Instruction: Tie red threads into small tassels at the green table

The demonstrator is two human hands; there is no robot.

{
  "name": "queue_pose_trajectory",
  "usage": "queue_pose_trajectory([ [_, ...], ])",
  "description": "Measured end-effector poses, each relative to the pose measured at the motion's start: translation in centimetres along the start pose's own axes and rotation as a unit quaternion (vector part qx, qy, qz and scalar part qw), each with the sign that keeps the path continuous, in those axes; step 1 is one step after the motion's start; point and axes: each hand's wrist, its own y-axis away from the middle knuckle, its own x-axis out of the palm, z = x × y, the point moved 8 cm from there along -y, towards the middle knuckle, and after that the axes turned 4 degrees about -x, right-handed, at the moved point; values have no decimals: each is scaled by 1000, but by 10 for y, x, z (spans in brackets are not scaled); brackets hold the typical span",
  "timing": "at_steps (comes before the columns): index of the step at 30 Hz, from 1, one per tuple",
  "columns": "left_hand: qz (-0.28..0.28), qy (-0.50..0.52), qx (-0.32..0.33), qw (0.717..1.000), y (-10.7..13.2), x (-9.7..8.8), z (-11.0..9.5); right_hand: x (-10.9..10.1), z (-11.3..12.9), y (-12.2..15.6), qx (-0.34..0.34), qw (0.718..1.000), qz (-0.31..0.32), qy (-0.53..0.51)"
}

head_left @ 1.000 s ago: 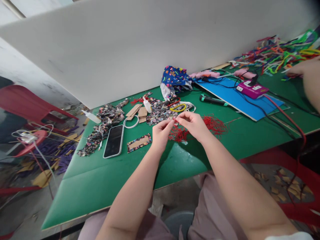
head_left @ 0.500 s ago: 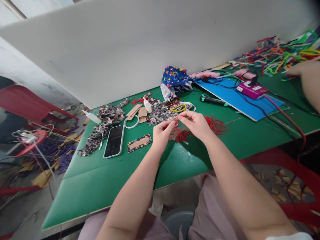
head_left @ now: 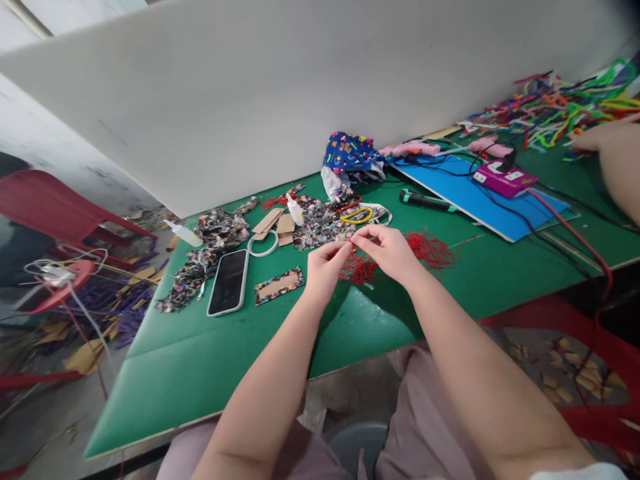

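I see the left hand (head_left: 325, 263) and right hand (head_left: 388, 252) pinched, apparently on some of the red string (head_left: 431, 253), inward of the bench's (head_left: 200, 373) near edge, where crossed strands could snag and knot.

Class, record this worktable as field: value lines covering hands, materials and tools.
Left hand: fingertips pinched, meeting the right's
Right hand: fingertips pinched
Between fingertips: too small to tell
Materials: tangled red strings by the hands; floral-edged card left of them
Tools: yellow-handled scissors beyond the hands
Surface: green table
Other person: hand near colourful strips
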Motion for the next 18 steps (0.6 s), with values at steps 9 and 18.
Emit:
queue_pose_trajectory([
  [9,1,-5,5,1000,0,0,-1,2,-2,0,6,1000,-4,-14],
  [18,3,-4,10,1000,0,0,-2,1,-3,0,12,999,-15,-32],
])
